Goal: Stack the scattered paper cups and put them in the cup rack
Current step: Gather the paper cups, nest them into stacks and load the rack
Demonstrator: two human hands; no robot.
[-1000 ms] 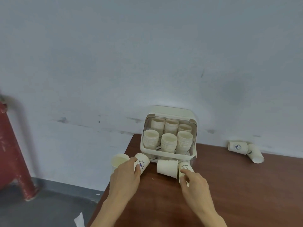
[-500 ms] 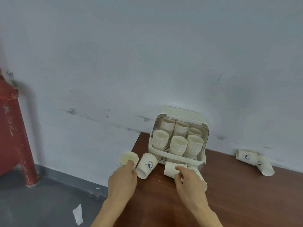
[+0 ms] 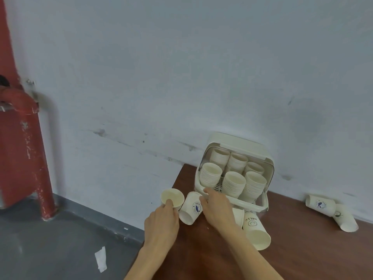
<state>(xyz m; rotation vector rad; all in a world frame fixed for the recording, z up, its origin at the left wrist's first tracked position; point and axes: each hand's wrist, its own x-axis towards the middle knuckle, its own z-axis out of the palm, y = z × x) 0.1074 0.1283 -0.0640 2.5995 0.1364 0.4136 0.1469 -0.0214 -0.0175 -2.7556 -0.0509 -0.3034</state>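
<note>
Red pipe (image 3: 26,142) now fills far more of my left edge than half a second ago; the view has swung left and dipped, pushing the table toward my lower right. On the grey floor (image 3: 50,249) at about seven o'clock lies a scrap of paper (image 3: 101,259).

My left hand (image 3: 161,225) has stayed on the upright cup (image 3: 173,198) at the table's near-left corner, thumb at the rim and fingers curled round its side. Just to its right the logo cup (image 3: 191,209) lies tipped on its side, mouth toward me. My right hand (image 3: 217,207) has come off the two cups it was handling and crossed leftward; it now lies over the logo cup's base end with fingers bent, fingertips at the front lip of the cup rack (image 3: 250,206). Whether it really grasps that cup or only rests against it, I cannot tell. The "HELLO" cup (image 3: 255,231) it left behind lies on its side at about five o'clock from the rack, mouth toward me, with another cup (image 3: 238,216) partly hidden behind my wrist.

The rack sits at twelve o'clock against the pale wall (image 3: 201,77), holding six stacks of cups. Far off at three o'clock two more cups (image 3: 331,211) lie toppled together on the brown wooden table (image 3: 302,249).
</note>
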